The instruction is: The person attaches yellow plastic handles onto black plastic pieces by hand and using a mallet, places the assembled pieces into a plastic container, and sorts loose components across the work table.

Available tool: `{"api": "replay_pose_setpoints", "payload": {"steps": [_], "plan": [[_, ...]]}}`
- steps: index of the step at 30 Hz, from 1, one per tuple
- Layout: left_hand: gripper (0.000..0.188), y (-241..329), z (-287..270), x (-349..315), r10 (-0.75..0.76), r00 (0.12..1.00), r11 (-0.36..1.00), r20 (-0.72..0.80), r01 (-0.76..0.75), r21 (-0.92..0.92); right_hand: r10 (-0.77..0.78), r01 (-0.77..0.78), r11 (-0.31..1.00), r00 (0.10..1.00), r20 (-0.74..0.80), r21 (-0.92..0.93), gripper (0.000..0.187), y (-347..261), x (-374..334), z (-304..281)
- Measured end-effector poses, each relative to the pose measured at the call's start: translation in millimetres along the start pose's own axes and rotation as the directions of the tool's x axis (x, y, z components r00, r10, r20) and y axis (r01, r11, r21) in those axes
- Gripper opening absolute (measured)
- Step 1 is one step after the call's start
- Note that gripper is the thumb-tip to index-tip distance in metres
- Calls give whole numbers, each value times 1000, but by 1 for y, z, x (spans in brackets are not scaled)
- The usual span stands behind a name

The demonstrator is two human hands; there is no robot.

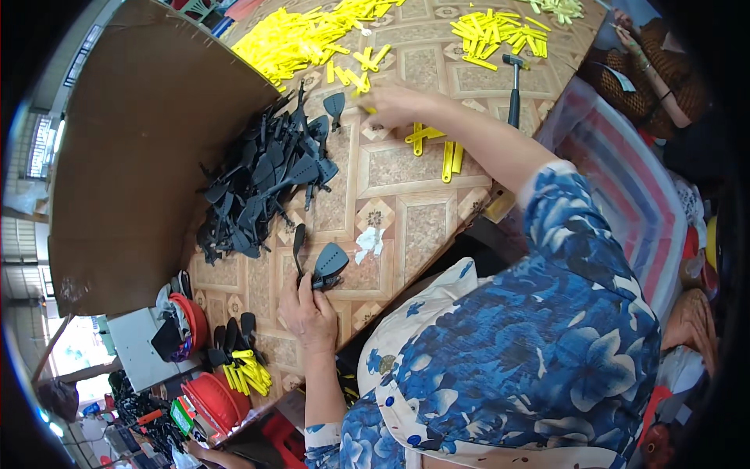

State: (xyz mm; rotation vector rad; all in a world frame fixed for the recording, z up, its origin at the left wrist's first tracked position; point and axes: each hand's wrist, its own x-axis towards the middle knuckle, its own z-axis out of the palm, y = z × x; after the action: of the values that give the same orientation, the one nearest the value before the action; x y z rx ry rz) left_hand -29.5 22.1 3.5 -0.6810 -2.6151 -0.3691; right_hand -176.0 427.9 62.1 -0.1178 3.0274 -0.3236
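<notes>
My left hand (308, 316) is closed around two black spatula-like pieces near the table's front edge. One shows a broad slotted head (330, 261); the other, a narrow dark piece (299, 241), sticks up beside it. My right hand (397, 108) reaches across the table by the yellow handles (367, 56), its fingers smeared by motion. Bits of yellow show at its fingertips, but whether it grips them is unclear. A heap of black spatula pieces (266, 168) lies left of it, with a single black spatula head (334, 105) close to the hand. Loose yellow handles (448, 160) lie under my right forearm.
A tall cardboard sheet (148, 156) stands behind the black heap. A hammer (514, 94) lies at the right edge near another yellow pile (500, 35). White crumpled paper (369, 244) rests mid-table. Finished-looking yellow-handled pieces (247, 371) and red containers (215, 399) are at left.
</notes>
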Motion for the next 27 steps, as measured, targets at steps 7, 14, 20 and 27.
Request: {"api": "replay_pose_setpoints", "payload": {"steps": [7, 14, 20, 27], "plan": [[39, 1, -19, 12, 14, 999, 1000, 41, -14, 1, 244, -80, 926, 874, -421, 370, 26, 22, -24, -43], [40, 11, -30, 18, 51, 998, 998, 34, -52, 20, 123, -69, 990, 842, -525, 121, 36, 56, 77, -45], [39, 0, -36, 4, 53, 998, 999, 23, -53, 11, -55, 32, 996, 952, -300, -80, 48, 39, 81, -26], [38, -7, -41, 8, 71, 997, 997, 14, -72, 27, -6, 25, 996, 976, -217, 87, 37, 20, -19, -20]]}}
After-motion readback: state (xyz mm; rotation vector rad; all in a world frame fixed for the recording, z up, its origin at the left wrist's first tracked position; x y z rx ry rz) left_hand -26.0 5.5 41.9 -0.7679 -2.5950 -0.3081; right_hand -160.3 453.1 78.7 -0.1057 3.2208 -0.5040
